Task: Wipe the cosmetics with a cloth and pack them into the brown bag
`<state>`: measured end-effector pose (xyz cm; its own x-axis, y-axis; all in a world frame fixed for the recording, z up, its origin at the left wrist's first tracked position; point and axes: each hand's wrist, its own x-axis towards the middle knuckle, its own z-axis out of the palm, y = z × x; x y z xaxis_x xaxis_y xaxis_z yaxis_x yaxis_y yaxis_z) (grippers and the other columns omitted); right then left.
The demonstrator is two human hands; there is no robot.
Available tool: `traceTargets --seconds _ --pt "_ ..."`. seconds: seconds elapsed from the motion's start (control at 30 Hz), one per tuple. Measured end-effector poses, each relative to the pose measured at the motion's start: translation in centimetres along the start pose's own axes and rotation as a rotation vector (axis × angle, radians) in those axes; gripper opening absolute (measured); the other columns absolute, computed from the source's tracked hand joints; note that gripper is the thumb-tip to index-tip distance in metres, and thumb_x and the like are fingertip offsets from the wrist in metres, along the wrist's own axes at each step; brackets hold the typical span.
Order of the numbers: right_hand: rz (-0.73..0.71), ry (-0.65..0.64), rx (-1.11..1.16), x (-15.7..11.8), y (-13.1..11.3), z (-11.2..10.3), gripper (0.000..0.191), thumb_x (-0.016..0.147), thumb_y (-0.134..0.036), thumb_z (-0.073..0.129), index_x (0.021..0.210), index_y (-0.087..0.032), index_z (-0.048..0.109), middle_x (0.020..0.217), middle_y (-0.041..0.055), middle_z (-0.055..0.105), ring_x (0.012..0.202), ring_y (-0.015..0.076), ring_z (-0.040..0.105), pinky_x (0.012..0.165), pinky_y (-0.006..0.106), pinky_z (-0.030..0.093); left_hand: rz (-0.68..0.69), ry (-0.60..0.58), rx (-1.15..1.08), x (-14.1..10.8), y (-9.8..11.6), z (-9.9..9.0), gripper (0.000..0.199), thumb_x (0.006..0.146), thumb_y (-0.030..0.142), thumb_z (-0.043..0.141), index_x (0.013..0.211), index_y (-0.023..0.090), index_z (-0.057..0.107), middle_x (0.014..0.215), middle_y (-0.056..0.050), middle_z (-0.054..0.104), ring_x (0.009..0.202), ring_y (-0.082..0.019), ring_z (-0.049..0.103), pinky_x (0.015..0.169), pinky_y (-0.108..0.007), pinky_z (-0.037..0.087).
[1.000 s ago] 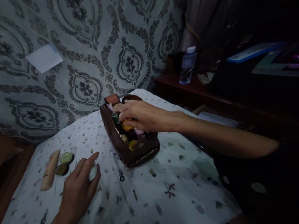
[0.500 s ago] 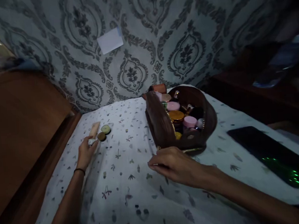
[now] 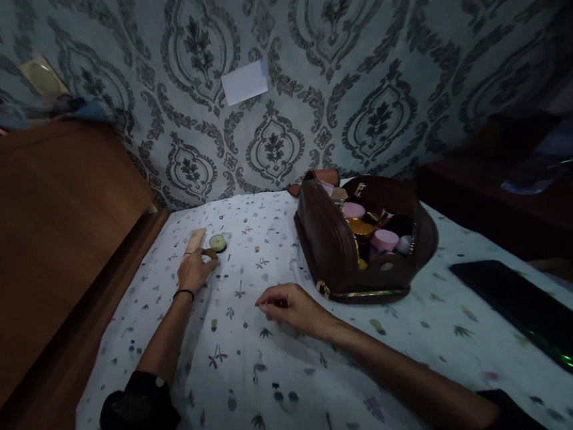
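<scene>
My left hand [image 3: 195, 271] is closed round a small brown-topped round container [image 3: 210, 254], thumb and forefinger at its sides. Just beyond it lies a low round container with a pale green top [image 3: 217, 242]. A flat beige piece [image 3: 196, 239] lies beside the fingers, partly covered by the hand. My right hand [image 3: 289, 308] hovers over the cloth, thumb and fingertips pinched together, with nothing visible between them. To its right stands an unzipped brown cosmetic bag [image 3: 326, 238], holding several jars and small bottles, among them a pink-lidded jar [image 3: 384, 240].
A white patterned cloth [image 3: 252, 392] covers the surface. A dark phone-like slab [image 3: 520, 308] with green reflections lies at the right. A wooden panel [image 3: 51, 229] rises on the left, and a patterned wall [image 3: 274, 136] stands behind. A clear bottle [image 3: 547, 159] is at the far right.
My left hand has moved right, from the beige piece onto the brown-topped container. My right hand has drawn left, away from the bag's front edge. The view has shifted a little.
</scene>
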<state>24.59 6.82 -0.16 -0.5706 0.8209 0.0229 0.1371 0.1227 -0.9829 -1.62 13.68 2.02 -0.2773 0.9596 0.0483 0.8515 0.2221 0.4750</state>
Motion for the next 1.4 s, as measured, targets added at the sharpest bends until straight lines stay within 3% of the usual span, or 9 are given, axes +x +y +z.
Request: traceTargets --seconds 0.2,0.3,0.43,0.63,0.73,0.87,1.03,1.17,1.4 --pt "0.090 0.131 0.627 0.3 1.1 1.6 0.059 0.072 -0.048 0.079 0.122 -0.022 0.064 0.110 0.0092 0.067 0.093 0.0196 0.069 0.067 0.027 0.057 0.165 -0.302 -0.643 -6.1 1.3 0.7 0.055 0.071 0.050 0.074 0.114 0.016 0.067 0.107 -0.007 0.072 0.103 -0.027 0.063 0.093 -0.035 0.046" --pt "0.094 0.084 0.824 0.0 1.2 2.1 0.061 0.068 -0.042 0.084 0.123 -0.025 0.063 0.121 0.0075 0.065 0.098 0.0187 0.067 0.073 0.028 0.058 0.300 -0.417 -0.729 -9.1 2.9 1.0 0.048 0.071 0.046 0.076 0.108 0.017 0.068 0.106 -0.005 0.071 0.104 -0.026 0.062 0.098 -0.035 0.044" --pt "0.143 0.131 0.893 -0.4 1.7 2.2 0.051 0.063 -0.033 0.088 0.109 -0.023 0.068 0.112 0.0036 0.070 0.088 0.0136 0.068 0.068 0.021 0.055 0.336 -0.425 -0.806 -10.8 3.9 1.6 0.043 0.071 0.042 0.077 0.105 0.018 0.066 0.101 -0.004 0.069 0.097 -0.022 0.062 0.086 -0.030 0.048" --pt "0.170 0.155 0.897 -0.4 2.0 2.2 0.047 0.058 -0.033 0.090 0.094 -0.020 0.064 0.095 0.0020 0.072 0.078 0.0147 0.071 0.064 0.021 0.052 0.033 -0.240 -1.146 -10.5 2.8 2.6 0.038 0.073 0.048 0.074 0.091 0.020 0.056 0.058 0.009 0.046 0.046 -0.007 0.040 0.047 -0.019 0.033" --pt "0.182 0.165 0.868 -0.3 1.9 2.4 0.048 0.058 -0.033 0.090 0.096 -0.021 0.064 0.088 0.0001 0.072 0.075 0.0127 0.069 0.065 0.021 0.051 0.141 -0.146 -1.115 -10.8 2.7 2.3 0.033 0.078 0.045 0.070 0.096 0.020 0.058 0.068 0.006 0.054 0.056 -0.009 0.049 0.055 -0.021 0.040" --pt "0.161 0.219 0.860 -0.2 2.0 2.6 0.048 0.053 -0.032 0.092 0.094 -0.021 0.068 0.080 -0.0029 0.068 0.071 0.0103 0.064 0.065 0.021 0.050 0.481 -0.173 -0.841 -11.7 3.3 1.8 0.031 0.080 0.038 0.070 0.104 0.017 0.066 0.105 -0.007 0.065 0.100 -0.021 0.060 0.090 -0.031 0.046" --pt "0.063 0.302 0.693 0.0 2.2 2.5 0.047 0.050 -0.028 0.091 0.093 -0.023 0.073 0.091 -0.0009 0.071 0.080 0.0137 0.064 0.070 0.025 0.051 0.685 -0.093 -0.668 -12.1 3.1 1.9 0.019 0.088 0.030 0.063 0.102 0.018 0.067 0.103 -0.008 0.066 0.098 -0.021 0.060 0.089 -0.033 0.046" --pt "-0.006 0.299 0.512 0.1 2.6 2.2 0.050 0.049 -0.026 0.092 0.097 -0.022 0.076 0.096 0.0014 0.074 0.091 0.0183 0.066 0.089 0.033 0.051 0.725 -0.014 -0.600 -12.2 2.6 2.3 0.014 0.091 0.026 0.058 0.099 0.018 0.067 0.093 -0.006 0.065 0.089 -0.019 0.060 0.080 -0.030 0.046" --pt "-0.076 0.236 0.388 0.1 3.6 1.9 0.062 0.054 -0.030 0.091 0.113 -0.023 0.073 0.110 0.0046 0.072 0.101 0.0224 0.066 0.089 0.035 0.054 0.560 0.009 -0.586 -12.0 2.6 2.9 0.013 0.087 0.027 0.059 0.094 0.017 0.065 0.087 -0.002 0.065 0.081 -0.017 0.058 0.074 -0.026 0.044"
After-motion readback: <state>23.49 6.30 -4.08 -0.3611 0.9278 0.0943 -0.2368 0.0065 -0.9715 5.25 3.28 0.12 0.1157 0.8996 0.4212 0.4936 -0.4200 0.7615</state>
